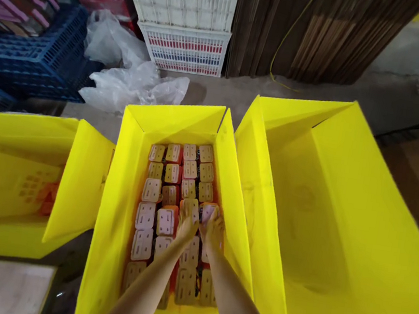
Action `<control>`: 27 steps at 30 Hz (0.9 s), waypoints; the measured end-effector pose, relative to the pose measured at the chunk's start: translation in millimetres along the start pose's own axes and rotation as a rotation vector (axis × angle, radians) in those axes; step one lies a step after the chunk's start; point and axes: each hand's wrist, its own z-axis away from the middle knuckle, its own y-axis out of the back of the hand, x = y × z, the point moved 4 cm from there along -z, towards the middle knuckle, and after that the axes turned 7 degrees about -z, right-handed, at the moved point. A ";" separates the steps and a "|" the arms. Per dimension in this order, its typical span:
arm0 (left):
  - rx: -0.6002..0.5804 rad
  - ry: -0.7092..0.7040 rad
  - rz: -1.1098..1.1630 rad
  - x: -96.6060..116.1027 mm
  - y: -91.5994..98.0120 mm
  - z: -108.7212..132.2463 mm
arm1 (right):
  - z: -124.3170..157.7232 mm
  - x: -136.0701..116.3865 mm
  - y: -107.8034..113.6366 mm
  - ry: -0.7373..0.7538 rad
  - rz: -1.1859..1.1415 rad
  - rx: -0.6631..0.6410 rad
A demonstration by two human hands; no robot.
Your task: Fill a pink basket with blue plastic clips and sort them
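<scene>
Rows of small orange and pink blocks with pale rounded-rectangle tops (146, 216) stand in a yellow bin (122, 175) in front of me. The tops carry small dark marks; what the blocks are, I cannot make out. My left hand (186, 227) reaches down into the bin, thumb and fingers around the top of one pale-topped block (191, 207). Close beside it, my right hand (213, 229) has its fingers around the neighbouring block (207, 211) along the bin's right wall. Both hands are slightly blurred, and my forearms cover some blocks nearer to me.
To the right stands another yellow bin (326, 221), its floor bare where visible. A third yellow bin (9, 148) at left holds an orange thing (47, 198). Behind are plastic bags (134, 83), white crates (188, 51), blue crates (39, 58) and stacked cardboard (321, 42).
</scene>
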 end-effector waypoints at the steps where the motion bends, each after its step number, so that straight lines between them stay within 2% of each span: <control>1: 0.026 0.021 -0.017 1.9 -5.0 -8.7 | -3.2 0.4 -5.2 0.010 0.012 0.024; 5: 0.113 0.105 -0.107 2.1 -18.4 -29.5 | -9.8 3.5 -16.1 0.017 0.009 0.061; 8: 0.131 0.155 -0.174 1.8 -21.2 -36.4 | -12.4 2.3 -9.2 0.002 -0.034 0.030; 11: 0.131 0.231 -0.154 2.4 -18.6 -41.9 | -14.0 -5.5 9.5 -0.019 -0.049 0.049; 14: 0.143 0.286 -0.023 4.2 -10.1 -45.0 | -12.2 -17.3 35.0 -0.016 -0.057 0.144; 17: 0.149 0.193 0.171 9.8 7.1 -36.8 | 0.2 -27.1 65.4 -0.006 -0.102 0.213; 20: 0.166 0.084 0.404 10.6 37.3 -8.4 | 26.9 -35.2 105.3 0.058 -0.172 0.284; 23: 0.251 0.021 0.570 -1.8 80.9 37.7 | 55.1 -43.3 147.9 0.146 -0.259 0.335; 25: 0.300 -0.021 0.625 -19.3 111.2 75.9 | 68.4 -51.3 168.3 0.210 -0.322 0.309; 27: 0.319 -0.033 0.669 -46.9 137.8 118.0 | 79.9 -64.3 177.9 0.299 -0.368 0.240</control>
